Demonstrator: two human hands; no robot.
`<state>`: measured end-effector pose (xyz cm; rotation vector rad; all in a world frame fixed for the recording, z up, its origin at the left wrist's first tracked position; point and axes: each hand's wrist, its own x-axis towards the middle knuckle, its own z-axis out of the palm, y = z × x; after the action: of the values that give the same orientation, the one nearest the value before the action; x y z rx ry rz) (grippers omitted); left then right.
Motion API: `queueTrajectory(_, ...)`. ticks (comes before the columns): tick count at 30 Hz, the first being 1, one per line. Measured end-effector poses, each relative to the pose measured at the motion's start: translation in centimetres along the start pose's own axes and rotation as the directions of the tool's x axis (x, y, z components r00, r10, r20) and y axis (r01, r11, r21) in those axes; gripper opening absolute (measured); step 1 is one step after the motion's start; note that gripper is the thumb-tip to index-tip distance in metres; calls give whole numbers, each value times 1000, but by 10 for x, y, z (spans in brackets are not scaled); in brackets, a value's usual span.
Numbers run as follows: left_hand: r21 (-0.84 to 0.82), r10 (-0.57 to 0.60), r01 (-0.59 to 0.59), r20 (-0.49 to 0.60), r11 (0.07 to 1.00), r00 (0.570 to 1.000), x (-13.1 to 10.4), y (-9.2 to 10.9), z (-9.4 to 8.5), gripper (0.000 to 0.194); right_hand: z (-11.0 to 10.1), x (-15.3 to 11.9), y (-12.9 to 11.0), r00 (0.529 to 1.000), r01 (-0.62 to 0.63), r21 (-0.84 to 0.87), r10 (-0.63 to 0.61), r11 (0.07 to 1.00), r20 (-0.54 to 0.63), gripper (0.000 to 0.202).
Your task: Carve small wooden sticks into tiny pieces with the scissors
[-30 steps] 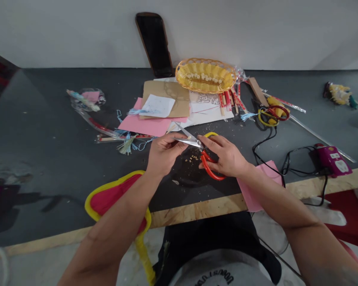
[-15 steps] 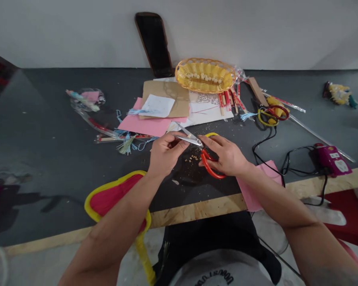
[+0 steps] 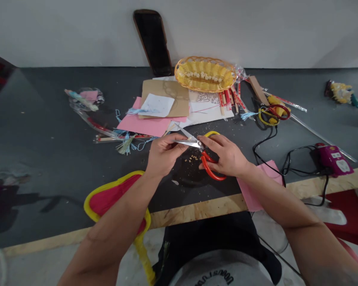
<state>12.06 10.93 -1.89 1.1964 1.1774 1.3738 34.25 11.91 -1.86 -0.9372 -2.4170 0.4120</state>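
Note:
My right hand [image 3: 226, 155] grips a pair of scissors [image 3: 207, 158] with one red and one yellow handle loop. The blades stand apart and point left, toward my left hand [image 3: 164, 154]. My left thumb and fingers are pinched together beside the blades, on something small and pale that is mostly hidden. Below the scissors, several tiny tan cut bits [image 3: 193, 158] lie scattered on the dark table [image 3: 185, 194]. A pink paper piece [image 3: 258, 190] lies partly under my right forearm.
Behind my hands are a pink sheet [image 3: 149, 126], brown card [image 3: 167, 88] and a yellow basket [image 3: 207, 81] with small pale pieces. A phone [image 3: 153, 43] leans on the wall. Second scissors [image 3: 273, 115] and a purple power box [image 3: 334, 161] are right; a red-and-yellow fan shape [image 3: 111, 196] is left.
The scissor blades shift very slightly around the left fingertips, and both hands stay nearly in place. The camera view moves a little; nothing else visibly differs.

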Motion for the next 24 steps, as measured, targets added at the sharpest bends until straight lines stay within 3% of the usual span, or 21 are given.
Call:
queueTrajectory(6,-51,-57,55,-36,997,998,-2,6,4,18,-5,0,-6,999,-26,-52,28,998,34,70)
queueTrajectory(11,-7,-37,36,-56,999,998,-3,0,2,17,-5,1,-6,998,-58,-41,60,997,37,70)
queueTrajectory(16,39,-31,35,-95,999,995,-2,-1,3,14,-2,1,-5,998,-56,-24,56,998,14,72)
queueTrajectory(24,-25,-46,45,-68,999,997,-3,2,5,12,-5,2,-2,1000,-1,-4,1,1000,4,76)
